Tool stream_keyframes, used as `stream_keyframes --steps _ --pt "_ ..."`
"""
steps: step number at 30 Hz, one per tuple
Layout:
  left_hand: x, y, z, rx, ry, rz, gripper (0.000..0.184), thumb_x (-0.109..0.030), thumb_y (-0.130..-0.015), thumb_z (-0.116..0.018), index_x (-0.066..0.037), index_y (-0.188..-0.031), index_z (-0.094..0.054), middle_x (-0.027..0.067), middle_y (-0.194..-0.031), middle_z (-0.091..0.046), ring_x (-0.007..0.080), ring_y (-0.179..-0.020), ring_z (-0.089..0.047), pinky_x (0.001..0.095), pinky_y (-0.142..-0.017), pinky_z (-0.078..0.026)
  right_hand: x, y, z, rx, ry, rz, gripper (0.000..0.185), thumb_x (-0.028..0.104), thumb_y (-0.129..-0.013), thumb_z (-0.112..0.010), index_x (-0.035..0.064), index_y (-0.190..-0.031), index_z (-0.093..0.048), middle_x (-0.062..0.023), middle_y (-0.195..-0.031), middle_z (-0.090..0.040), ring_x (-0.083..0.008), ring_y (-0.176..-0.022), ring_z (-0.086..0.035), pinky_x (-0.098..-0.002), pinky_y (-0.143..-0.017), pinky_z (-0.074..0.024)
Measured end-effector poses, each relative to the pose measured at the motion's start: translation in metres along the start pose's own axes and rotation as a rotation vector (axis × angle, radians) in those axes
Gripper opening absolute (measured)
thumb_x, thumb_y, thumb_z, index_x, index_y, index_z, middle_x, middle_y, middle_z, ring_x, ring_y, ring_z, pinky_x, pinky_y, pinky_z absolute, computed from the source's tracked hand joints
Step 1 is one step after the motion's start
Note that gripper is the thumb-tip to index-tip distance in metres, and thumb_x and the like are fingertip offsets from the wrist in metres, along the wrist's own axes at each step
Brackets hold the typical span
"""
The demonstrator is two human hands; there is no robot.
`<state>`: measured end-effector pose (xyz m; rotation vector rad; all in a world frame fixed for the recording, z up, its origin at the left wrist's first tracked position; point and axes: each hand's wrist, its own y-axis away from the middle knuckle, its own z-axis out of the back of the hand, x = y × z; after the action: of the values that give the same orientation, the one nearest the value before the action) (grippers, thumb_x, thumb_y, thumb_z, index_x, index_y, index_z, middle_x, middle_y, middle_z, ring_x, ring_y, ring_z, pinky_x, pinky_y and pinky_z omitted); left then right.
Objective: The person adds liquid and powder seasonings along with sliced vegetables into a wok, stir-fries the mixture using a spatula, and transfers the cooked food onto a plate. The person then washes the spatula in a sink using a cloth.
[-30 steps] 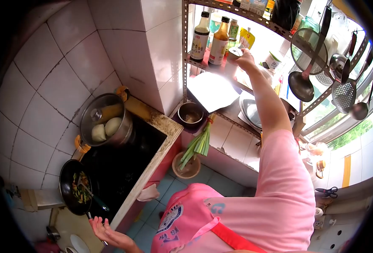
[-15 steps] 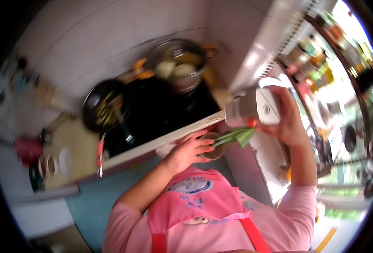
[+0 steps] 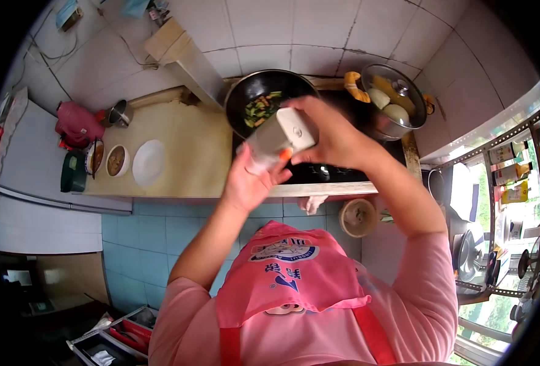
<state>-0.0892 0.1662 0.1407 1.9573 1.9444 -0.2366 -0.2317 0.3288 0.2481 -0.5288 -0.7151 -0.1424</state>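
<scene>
A clear, box-shaped container with a white end (image 3: 297, 129) is held tilted in front of the wok, an orange-red spot showing near its lower edge. My right hand (image 3: 333, 135) grips the white end, thumb and fingers on opposite sides. Cupped around the other end is my left hand (image 3: 250, 186), its thumb and fingers against the sides. Motion blurs the container, and its contents cannot be made out. Just behind it, the black wok (image 3: 236, 100) holds chopped green and brownish food (image 3: 260, 110).
A lidded glass pot (image 3: 398, 125) with pale round pieces stands at the back right of the stove. On the left counter (image 3: 184, 146) are a white plate (image 3: 149, 162), a bowl of food (image 3: 117, 160) and a metal cup (image 3: 121, 114). A bin (image 3: 358, 218) stands below the counter edge.
The view has swung left. The container has moved from the right side to in front of the wok, and my left hand has come up to it. The green leaves are no longer beside my hands.
</scene>
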Motion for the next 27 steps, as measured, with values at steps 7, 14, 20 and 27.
stream_keyframes --steps 7,14,20,27 --pt "-0.174 -0.06 -0.027 -0.225 -1.32 -0.368 0.068 -0.029 -0.08 -0.075 -0.009 -0.135 -0.04 0.0112 -0.121 -0.056 0.0231 -0.103 -0.06 0.0338 -0.083 -0.051 -0.029 -0.1 -0.041 0.095 0.263 -0.151 0.089 0.017 -0.058 -0.085 0.003 -0.135 -0.043 -0.0174 -0.13 -0.049 -0.0336 -0.118 -0.051 -0.0382 -0.099 -0.0432" --pt "-0.192 -0.141 -0.072 -0.048 -2.056 -0.469 0.083 -0.038 -0.064 -0.08 -0.005 -0.133 -0.046 0.0207 -0.119 -0.059 0.031 -0.107 -0.059 0.0377 -0.09 -0.048 -0.087 -0.122 -0.071 -0.142 0.171 -0.491 0.089 0.023 -0.058 -0.087 0.0026 -0.133 -0.043 -0.0196 -0.12 -0.057 -0.0331 -0.111 -0.057 -0.0378 -0.097 -0.0452" --pt "-0.17 -0.165 -0.091 -0.126 -2.371 -0.423 0.085 -0.042 -0.059 -0.077 -0.015 -0.134 -0.049 0.0198 -0.118 -0.058 0.0338 -0.105 -0.061 0.0396 -0.086 -0.051 -0.125 -0.117 -0.071 -0.201 0.223 -0.514 0.081 0.026 -0.057 -0.088 0.0005 -0.121 -0.046 -0.0206 -0.111 -0.061 -0.0342 -0.107 -0.059 -0.0398 -0.092 -0.0462" --pt "-0.174 -0.174 -0.094 -0.112 -2.352 -0.425 0.08 -0.04 -0.06 -0.076 -0.017 -0.133 -0.049 0.0199 -0.114 -0.058 0.0341 -0.104 -0.06 0.0393 -0.087 -0.05 -0.126 -0.12 -0.07 -0.325 0.218 -0.4 0.078 0.024 -0.057 -0.089 -0.0004 -0.118 -0.047 -0.0197 -0.11 -0.061 -0.0334 -0.105 -0.059 -0.0399 -0.092 -0.0465"
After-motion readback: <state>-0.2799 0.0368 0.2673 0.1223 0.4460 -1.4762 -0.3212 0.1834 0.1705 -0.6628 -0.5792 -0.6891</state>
